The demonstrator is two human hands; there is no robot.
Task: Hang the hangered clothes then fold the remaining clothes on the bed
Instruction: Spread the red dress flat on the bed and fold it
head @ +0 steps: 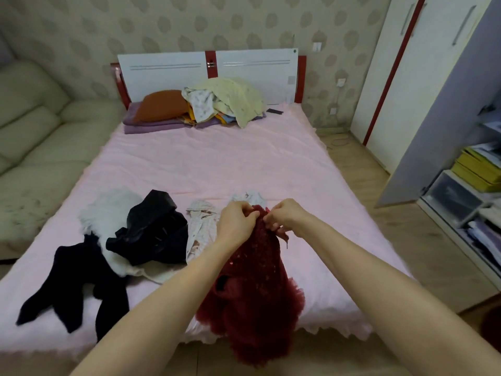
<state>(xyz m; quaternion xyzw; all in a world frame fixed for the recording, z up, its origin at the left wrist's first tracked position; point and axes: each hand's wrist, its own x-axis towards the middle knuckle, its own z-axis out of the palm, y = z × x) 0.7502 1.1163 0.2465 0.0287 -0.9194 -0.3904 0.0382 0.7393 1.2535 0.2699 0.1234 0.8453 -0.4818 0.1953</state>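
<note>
Presently, both hands are raised over the near part of the bed (244, 164), fingers curled and pinching the top edge of a dark red dress (257, 280). The left hand (236, 222) grips the dress's upper left edge; the right hand (284, 215) pinches the upper right edge just beside it. The dress hangs from this grip, its sequinned body falling toward the camera and its ruffled tulle skirt draping past the foot edge of the bed. Whether a hanger is inside the dress cannot be told.

Just left of the hands, a pale patterned garment (200, 229) lies on the pink bedcover. Beside that lies a crumpled black shiny garment (151, 229), resting partly on a white fluffy garment (108, 213). Black tights (76, 289) are spread near the left foot corner. A small white item (250, 196) shows just beyond the hands.

At the head of the bed, against the white headboard (168, 74), sit an orange pillow (160, 104), folded purple bedding (151, 126) and a heap of pale yellow and floral clothing (227, 101). A sofa (35, 131) stands to the left, a wardrobe (420, 77) and shelves (471, 199) to the right.
</note>
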